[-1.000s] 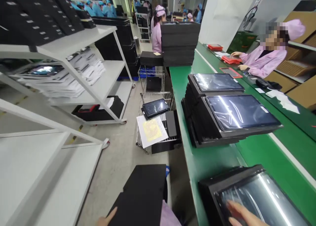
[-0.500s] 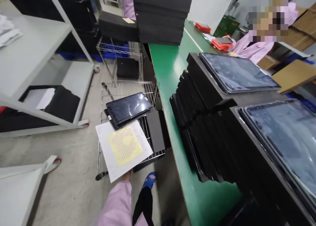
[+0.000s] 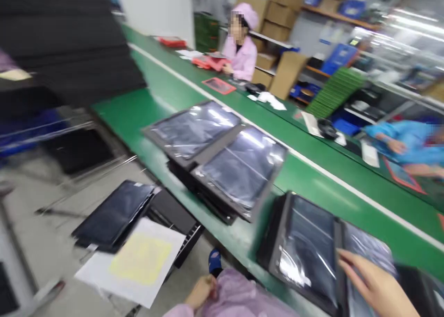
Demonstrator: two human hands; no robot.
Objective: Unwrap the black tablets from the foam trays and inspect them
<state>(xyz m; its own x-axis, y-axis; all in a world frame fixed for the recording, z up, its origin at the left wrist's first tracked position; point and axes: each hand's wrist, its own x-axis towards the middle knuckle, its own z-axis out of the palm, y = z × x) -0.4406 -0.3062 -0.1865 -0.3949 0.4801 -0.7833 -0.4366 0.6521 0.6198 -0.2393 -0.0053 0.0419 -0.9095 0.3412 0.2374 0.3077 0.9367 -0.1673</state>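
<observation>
Tablets in black trays, near right, with two hands: hazards listed

Right hand (image 3: 381, 280): one, over the seam between a tablet (image 3: 308, 247) and its right-hand neighbour (image 3: 364, 243), both on the near-right part of the tabletop (image 3: 121, 118). Fingers slightly apart, tips at the first tablet's right edge; whether they grip it cannot be told. Hazard: a one-sided pull could tip this tablet or scuff what looks like clear film; a catch on the neighbour could shift both.

Left hand (image 3: 201, 291): one, curled low in front of the pink clothing, well apart from the tablets. Fingers bent inward; blur hides whether they hold anything. Hazard: with no second support, a slipping tablet could drop at the near edge.

Tray stack (image 3: 183, 169): black, farther left, also near the tabletop edge, two glossy tablets on top. Hazard: a swinging arm could nudge it and slide the upper pieces.

Loose tablets (image 3: 114, 215): dark, piled askew, near left, below tabletop level. Hazard: a bumped knee or sleeve could start them sliding.

Paper sheet (image 3: 132, 266): white with yellow patch, just beside that pile. Hazard: a brushing left sleeve could sweep it down to the floor.
</observation>
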